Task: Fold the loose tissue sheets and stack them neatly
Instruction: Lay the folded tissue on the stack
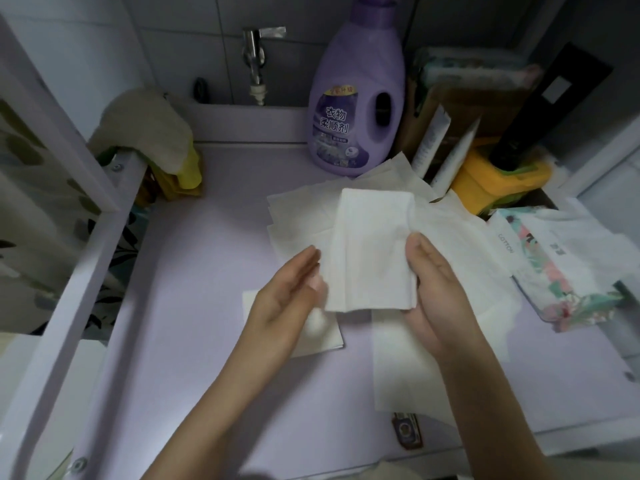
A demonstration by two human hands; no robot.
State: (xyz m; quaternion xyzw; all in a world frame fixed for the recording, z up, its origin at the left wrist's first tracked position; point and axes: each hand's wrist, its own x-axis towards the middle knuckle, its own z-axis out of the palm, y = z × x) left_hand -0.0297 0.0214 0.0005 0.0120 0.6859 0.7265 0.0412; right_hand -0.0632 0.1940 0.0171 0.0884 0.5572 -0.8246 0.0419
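Observation:
A white tissue sheet (370,251), folded over, hangs in the air between my hands. My right hand (436,285) pinches its right edge, thumb on top. Just left of the sheet, my left hand (287,296) has straight, relaxed fingers with their tips at the sheet's left edge; its grip is unclear. Under the left hand a small stack of folded tissues (325,337) lies on the lilac surface (194,306). Several loose sheets (301,216) are spread behind the held one, and another long sheet (405,368) lies below my right hand.
A purple softener bottle (356,109) stands at the back under a tap (254,60). A floral tissue pack (568,261) lies at the right, a yellow container (498,178) behind it. A beige cloth (149,129) drapes over the white frame (86,258) at the left.

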